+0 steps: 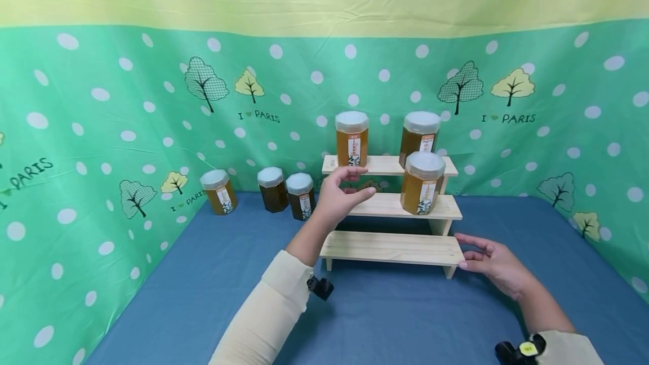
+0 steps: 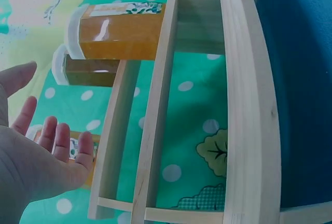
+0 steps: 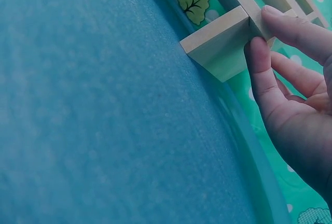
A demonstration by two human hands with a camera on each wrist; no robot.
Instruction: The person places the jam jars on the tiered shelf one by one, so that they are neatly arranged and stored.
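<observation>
A three-step wooden display stand is on the blue cloth. My right hand pinches the right end of its lowest step between thumb and fingers, also seen in the right wrist view. My left hand reaches over the stand's left side with fingers loosely bent and nothing in them. Its fingers overlap the base of an amber honey jar on the top step. A darker honey jar stands at the top step's right. Below it, another amber honey jar sits on the middle step.
Left of the stand, an amber jar and two dark jars, one behind and one nearer, stand on the blue cloth. A green dotted curtain hangs close behind everything.
</observation>
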